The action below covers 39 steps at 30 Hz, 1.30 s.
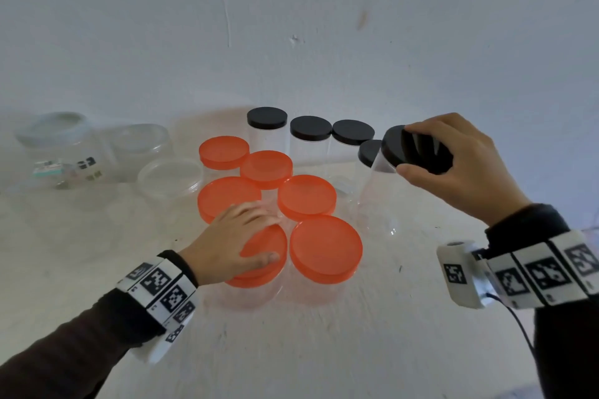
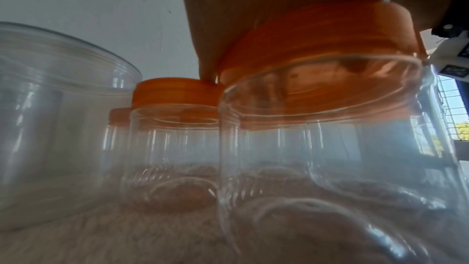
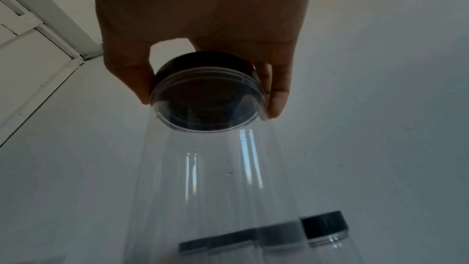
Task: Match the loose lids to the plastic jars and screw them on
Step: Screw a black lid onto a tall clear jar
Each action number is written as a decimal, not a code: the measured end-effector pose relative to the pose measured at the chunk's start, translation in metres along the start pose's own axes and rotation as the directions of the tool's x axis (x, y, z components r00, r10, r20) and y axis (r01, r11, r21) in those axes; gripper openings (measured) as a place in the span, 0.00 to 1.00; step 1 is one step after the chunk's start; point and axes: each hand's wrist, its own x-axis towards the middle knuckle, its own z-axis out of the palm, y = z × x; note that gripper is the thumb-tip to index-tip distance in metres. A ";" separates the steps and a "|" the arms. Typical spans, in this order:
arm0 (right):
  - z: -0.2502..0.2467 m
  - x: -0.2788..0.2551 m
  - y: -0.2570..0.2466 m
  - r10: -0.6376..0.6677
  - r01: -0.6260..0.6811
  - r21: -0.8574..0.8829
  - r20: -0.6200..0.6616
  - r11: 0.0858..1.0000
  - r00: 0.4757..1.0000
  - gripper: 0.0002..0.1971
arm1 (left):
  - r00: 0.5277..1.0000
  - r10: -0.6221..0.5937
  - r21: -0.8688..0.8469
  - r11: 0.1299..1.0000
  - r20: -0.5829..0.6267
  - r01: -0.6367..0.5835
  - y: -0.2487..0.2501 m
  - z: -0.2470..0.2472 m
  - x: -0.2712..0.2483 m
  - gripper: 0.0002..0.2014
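Note:
My left hand (image 1: 256, 230) lies flat on the orange lid (image 1: 269, 246) of the near-left clear jar (image 1: 252, 291), fingers stretched past its far rim. The left wrist view shows the palm (image 2: 253, 7) on top of this orange lid (image 2: 330, 33), which sits on the jar (image 2: 330, 158). My right hand (image 1: 421, 152) grips a black lid (image 1: 393, 147) on a tall clear jar (image 1: 376, 201), which tilts to the right. In the right wrist view thumb and fingers (image 3: 277, 95) clasp the black lid (image 3: 203, 107) from above, with the jar body (image 3: 215, 178) hanging below.
Several more orange-lidded jars (image 1: 325, 246) cluster around my left hand. Tall black-lidded jars (image 1: 310, 128) line the back by the white wall. Wide clear jars with clear lids (image 1: 170, 176) stand at the left. The white table (image 1: 324, 350) runs toward me.

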 end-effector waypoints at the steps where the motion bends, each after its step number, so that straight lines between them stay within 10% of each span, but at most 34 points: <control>1: 0.001 -0.001 0.001 0.008 -0.008 -0.007 0.012 1.000 1.000 0.29 | 1.000 0.002 -0.002 1.000 -0.019 -0.003 0.000 0.001 0.000 0.46; 15: 0.049 -0.023 0.012 -0.057 0.071 -0.039 0.276 0.997 0.960 0.33 | 0.997 -0.038 -0.005 0.999 -0.067 0.038 0.003 0.004 -0.002 0.46; 39: 0.056 -0.016 0.012 -0.073 0.100 -0.109 0.235 0.989 0.969 0.17 | 0.996 -0.034 -0.031 0.999 -0.084 0.031 -0.002 0.006 -0.003 0.44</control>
